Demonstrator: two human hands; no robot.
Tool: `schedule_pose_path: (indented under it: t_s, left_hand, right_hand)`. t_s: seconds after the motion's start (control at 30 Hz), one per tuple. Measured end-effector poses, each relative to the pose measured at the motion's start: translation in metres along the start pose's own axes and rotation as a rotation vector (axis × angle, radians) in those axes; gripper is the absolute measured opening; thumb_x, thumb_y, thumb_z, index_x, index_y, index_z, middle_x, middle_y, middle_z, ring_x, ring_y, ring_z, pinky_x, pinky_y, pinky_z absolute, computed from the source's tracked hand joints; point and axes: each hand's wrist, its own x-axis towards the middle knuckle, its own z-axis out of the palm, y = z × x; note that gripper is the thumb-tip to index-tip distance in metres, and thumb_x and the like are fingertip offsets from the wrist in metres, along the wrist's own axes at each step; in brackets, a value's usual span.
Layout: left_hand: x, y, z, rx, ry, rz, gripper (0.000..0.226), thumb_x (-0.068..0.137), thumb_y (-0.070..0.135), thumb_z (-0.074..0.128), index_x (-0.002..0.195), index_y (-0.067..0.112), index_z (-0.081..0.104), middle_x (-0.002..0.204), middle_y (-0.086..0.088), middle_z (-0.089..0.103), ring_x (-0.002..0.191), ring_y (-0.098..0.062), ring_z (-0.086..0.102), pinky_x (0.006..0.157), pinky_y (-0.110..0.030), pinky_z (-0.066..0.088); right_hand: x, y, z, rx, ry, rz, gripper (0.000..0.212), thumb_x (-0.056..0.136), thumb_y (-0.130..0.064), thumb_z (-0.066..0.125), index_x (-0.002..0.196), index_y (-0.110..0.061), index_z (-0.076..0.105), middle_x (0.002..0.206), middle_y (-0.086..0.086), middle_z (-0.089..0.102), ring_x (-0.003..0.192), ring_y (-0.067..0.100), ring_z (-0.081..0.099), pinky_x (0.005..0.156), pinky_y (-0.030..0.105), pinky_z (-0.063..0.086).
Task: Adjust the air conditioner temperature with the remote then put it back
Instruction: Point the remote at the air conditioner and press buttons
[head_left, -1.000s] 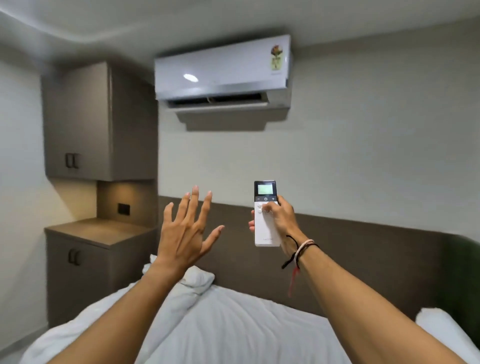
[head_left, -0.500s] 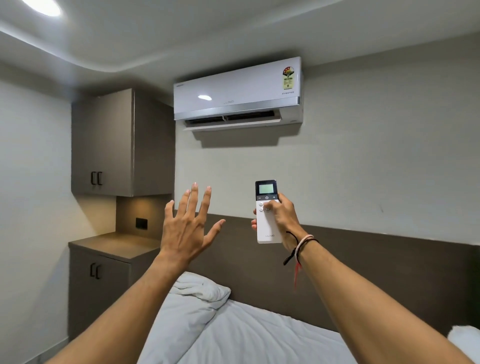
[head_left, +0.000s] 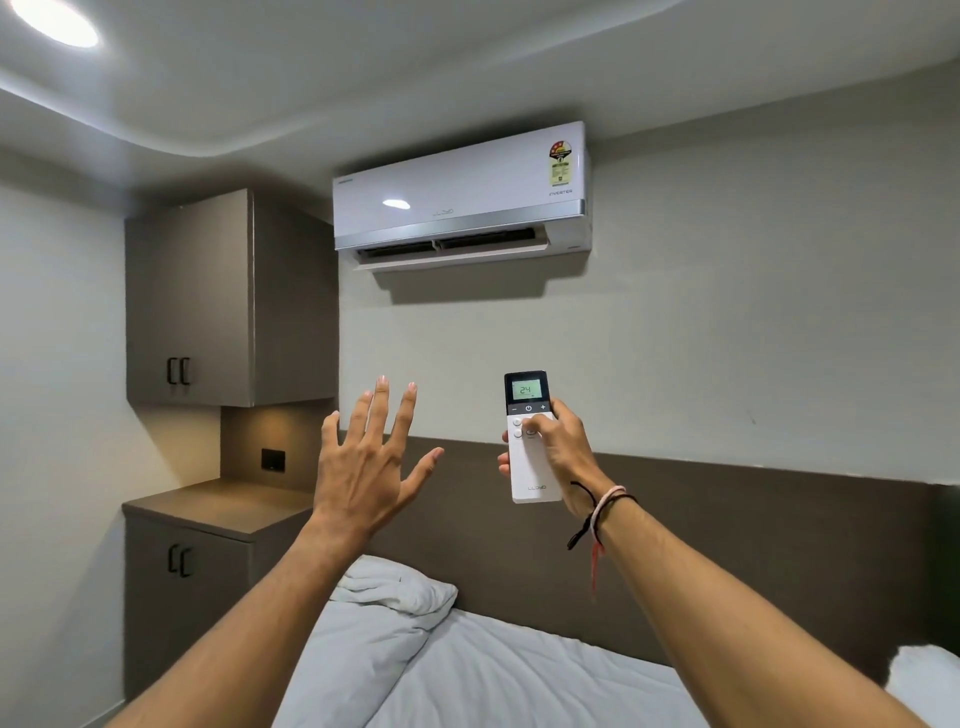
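Note:
A white air conditioner (head_left: 460, 195) hangs high on the far wall, its lower flap open. My right hand (head_left: 558, 447) grips a slim white remote (head_left: 532, 467) held upright below the unit, with my thumb resting on a round button under the dark top panel. The remote's screen reads 24. My left hand (head_left: 366, 467) is raised to the left of the remote, palm away from me, fingers spread, holding nothing.
A bed with a white duvet (head_left: 493, 670) and pillow (head_left: 400, 587) lies below my arms against a brown headboard (head_left: 727, 545). Grey-brown cabinets stand at left, an upper cabinet (head_left: 208, 301) over a lower counter (head_left: 218, 506). A ceiling light (head_left: 54, 21) glows at top left.
My view has tilted up and left, so the air conditioner sits lower in frame and the ceiling light shows. Both hands hold nearly the same pose, the remote still upright.

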Motion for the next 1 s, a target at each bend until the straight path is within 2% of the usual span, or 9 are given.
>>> schedule_pose_path:
  t_s: [0.27,0.43,0.63,1.0]
  left_hand:
    - [0.0,0.008,0.004,-0.002,-0.008,0.007,0.088,0.091,0.074,0.015,0.161,0.022,0.021,0.166,-0.018,0.03,0.148,-0.036,0.04,0.109,-0.061,0.04]
    - [-0.001,0.008,0.002,-0.004,-0.013,0.003,0.089,0.09,0.074,0.014,0.161,0.022,0.022,0.166,-0.018,0.031,0.147,-0.036,0.041,0.109,-0.062,0.041]
    - [-0.004,0.008,-0.001,0.003,-0.018,-0.002,0.088,0.091,0.073,0.014,0.161,0.021,0.024,0.165,-0.019,0.032,0.146,-0.037,0.042,0.107,-0.061,0.043]
    - [-0.008,0.007,-0.005,-0.002,-0.023,-0.004,0.089,0.09,0.073,0.012,0.161,0.021,0.022,0.165,-0.02,0.032,0.147,-0.036,0.042,0.108,-0.06,0.042]
  right_hand:
    - [-0.001,0.004,-0.011,-0.031,0.005,-0.005,0.032,0.094,-0.001,0.043,0.124,-0.01,0.051,0.095,0.027,0.065,0.058,0.034,0.067,0.054,0.04,0.062]
    - [-0.003,0.005,-0.016,-0.03,0.004,0.005,0.032,0.095,-0.004,0.044,0.125,-0.01,0.05,0.099,0.027,0.065,0.059,0.032,0.069,0.053,0.038,0.061]
    - [-0.005,0.002,-0.016,0.012,0.001,0.019,0.027,0.093,-0.002,0.043,0.119,-0.008,0.05,0.095,0.027,0.063,0.055,0.032,0.067,0.049,0.036,0.059]
    - [-0.01,-0.004,-0.012,0.008,-0.02,-0.019,0.032,0.094,0.0,0.044,0.123,-0.008,0.051,0.092,0.026,0.064,0.054,0.03,0.067,0.05,0.038,0.061]
